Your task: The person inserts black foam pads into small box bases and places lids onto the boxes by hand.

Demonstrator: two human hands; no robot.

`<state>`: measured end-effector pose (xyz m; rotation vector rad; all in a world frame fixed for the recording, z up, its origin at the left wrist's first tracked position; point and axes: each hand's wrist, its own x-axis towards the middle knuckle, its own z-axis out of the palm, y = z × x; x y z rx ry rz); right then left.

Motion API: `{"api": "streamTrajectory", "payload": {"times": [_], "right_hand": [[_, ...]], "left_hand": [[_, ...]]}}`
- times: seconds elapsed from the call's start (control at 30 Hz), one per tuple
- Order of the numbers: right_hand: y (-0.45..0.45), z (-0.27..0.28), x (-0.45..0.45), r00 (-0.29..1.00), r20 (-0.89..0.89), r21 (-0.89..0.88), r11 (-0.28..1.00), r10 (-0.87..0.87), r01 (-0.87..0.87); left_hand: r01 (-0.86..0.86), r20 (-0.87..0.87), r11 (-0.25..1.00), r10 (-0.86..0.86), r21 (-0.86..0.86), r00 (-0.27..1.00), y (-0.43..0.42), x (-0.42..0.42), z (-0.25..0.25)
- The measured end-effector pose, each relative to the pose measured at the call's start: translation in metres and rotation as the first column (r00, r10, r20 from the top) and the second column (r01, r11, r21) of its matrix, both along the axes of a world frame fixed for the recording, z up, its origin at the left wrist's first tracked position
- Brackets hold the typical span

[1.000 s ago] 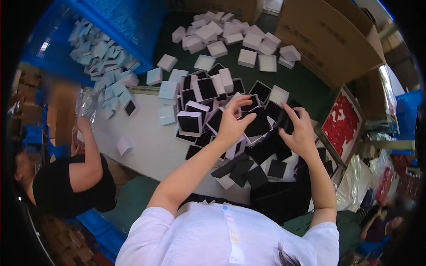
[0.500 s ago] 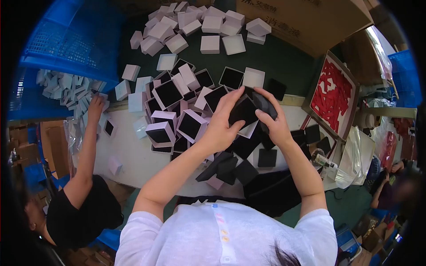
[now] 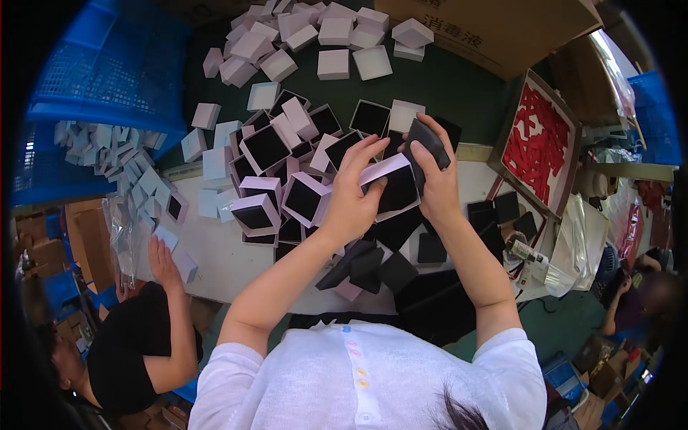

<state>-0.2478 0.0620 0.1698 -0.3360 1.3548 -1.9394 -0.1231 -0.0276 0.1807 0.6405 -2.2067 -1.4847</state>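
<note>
My left hand (image 3: 356, 192) is closed around a small pale pink box (image 3: 387, 169), tilted, with a black pad (image 3: 398, 192) inside it. Thumb and fingers of my right hand (image 3: 438, 179) grip several black pads (image 3: 428, 145) just right of that box. A heap of pale boxes with black inserts (image 3: 307, 197) lies left of my left hand. Loose black pads (image 3: 367, 266) are scattered below my hands, and more black pads (image 3: 507, 208) lie to the right.
Pale boxes (image 3: 334, 64) are piled at the back beside a cardboard carton (image 3: 494, 36). A tray of red strips (image 3: 536, 143) stands right, near a bottle (image 3: 527, 252). At left, a co-worker's hand (image 3: 165, 264) is by a pale box, below blue crates (image 3: 107, 79).
Both hands were together on a black pad over the box. Now the padded box is in my left hand, and my right holds pads beside it. The co-worker's hand has moved nearer the table edge.
</note>
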Motion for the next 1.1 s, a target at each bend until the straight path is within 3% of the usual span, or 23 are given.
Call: {"api": "streamTrajectory", "payload": {"times": [0.03, 0.1, 0.13, 0.17, 0.23, 0.43, 0.53, 0.57, 0.63, 0.77, 0.8, 0.83, 0.9, 0.93, 0.97, 1.0, 1.03, 1.1], "right_hand": [[0.0, 0.0, 0.001, 1.0, 0.026, -0.039, 0.999, 0.016, -0.015], [-0.003, 0.001, -0.001, 0.998, 0.063, -0.047, 0.999, -0.004, 0.007], [-0.004, 0.001, -0.002, 0.995, 0.1, -0.054, 0.998, -0.024, 0.029], [-0.004, -0.001, -0.002, 0.994, 0.103, -0.051, 0.998, -0.026, 0.031], [-0.008, -0.007, -0.002, 0.971, 0.24, -0.094, 0.995, -0.023, 0.047], [-0.013, -0.01, 0.001, 0.965, 0.257, -0.063, 0.995, -0.059, 0.077], [-0.016, -0.006, 0.0, 0.957, 0.275, -0.038, 0.994, -0.089, 0.104], [-0.017, -0.005, 0.0, 0.953, 0.281, -0.018, 0.992, -0.113, 0.123], [-0.019, -0.007, 0.002, 0.952, 0.285, -0.021, 0.993, -0.109, 0.12], [-0.016, -0.01, 0.0, 0.96, 0.279, -0.118, 0.992, -0.017, 0.052], [-0.009, -0.005, -0.008, 0.967, 0.248, -0.102, 0.994, 0.051, -0.026], [-0.003, -0.009, -0.021, 0.981, 0.193, -0.09, 0.996, 0.032, -0.015], [0.008, -0.018, -0.048, 0.995, -0.031, 0.105, 0.99, -0.09, 0.093], [0.01, -0.033, -0.063, 0.995, -0.033, 0.105, 0.99, -0.094, 0.097], [0.01, -0.056, -0.075, 0.926, -0.365, 0.212, 0.96, -0.097, 0.184], [0.01, -0.07, -0.081, 0.753, -0.657, 0.279, 0.913, -0.044, 0.297], [0.007, -0.072, -0.083, 0.741, -0.67, 0.268, 0.914, -0.05, 0.304], [0.0, -0.071, -0.083, 0.706, -0.708, 0.338, 0.89, 0.026, 0.307]], "left_hand": [[-0.001, 0.0, 1.0, 0.001, -0.001, 1.0, -0.002, 0.002, 0.004], [0.013, 0.079, 0.873, -0.058, 0.488, 0.995, -0.004, 0.004, 0.015], [0.017, 0.026, 0.944, -0.027, 0.33, 0.999, -0.004, 0.006, 0.004], [0.017, 0.029, 0.943, -0.028, 0.333, 0.999, -0.006, 0.006, 0.0], [0.0, 0.056, 0.93, -0.023, 0.369, 0.998, -0.01, 0.004, -0.003], [-0.092, 0.003, 0.794, 0.112, 0.601, 0.994, -0.012, 0.001, 0.002], [-0.155, 0.003, 0.961, 0.159, 0.23, 0.987, 0.004, -0.005, 0.012], [-0.155, 0.003, 0.961, 0.159, 0.229, 0.987, 0.004, -0.006, 0.009], [-0.205, 0.004, 0.978, 0.205, -0.042, 0.979, 0.003, -0.006, 0.003], [-0.203, 0.129, 0.978, 0.195, 0.055, 0.972, -0.009, 0.0, 0.01], [-0.063, 0.294, 0.996, 0.042, 0.063, 0.955, -0.023, 0.005, 0.013], [0.077, 0.445, 0.993, -0.111, 0.095, 0.889, -0.037, 0.01, 0.018], [0.261, 0.539, 0.938, -0.101, -0.229, 0.836, -0.063, 0.019, 0.043], [0.182, 0.387, 0.895, -0.012, -0.407, 0.922, -0.067, 0.01, 0.051], [0.096, 0.254, 0.923, 0.002, -0.373, 0.967, -0.073, -0.01, 0.048], [0.005, 0.211, 0.963, 0.054, -0.27, 0.976, -0.076, -0.036, 0.035], [-0.007, 0.255, 0.972, 0.069, -0.235, 0.964, -0.08, -0.066, 0.008], [0.168, 0.501, 0.864, 0.108, -0.475, 0.858, -0.081, -0.119, -0.049]]}}
